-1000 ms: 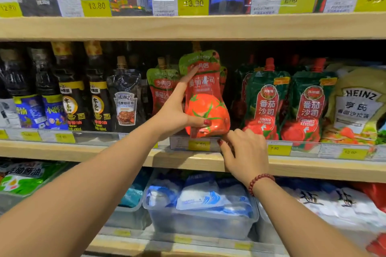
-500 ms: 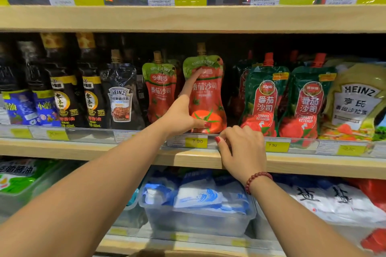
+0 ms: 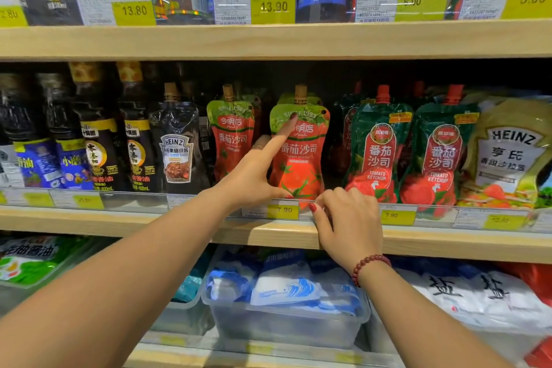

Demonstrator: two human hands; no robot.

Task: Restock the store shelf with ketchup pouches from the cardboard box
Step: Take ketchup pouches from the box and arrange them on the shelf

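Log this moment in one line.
pouch: upright on shelf | left hand: index pressed on pouch front | right hand: curled at rail

Close head view onto shelf (image 3: 143, 222)
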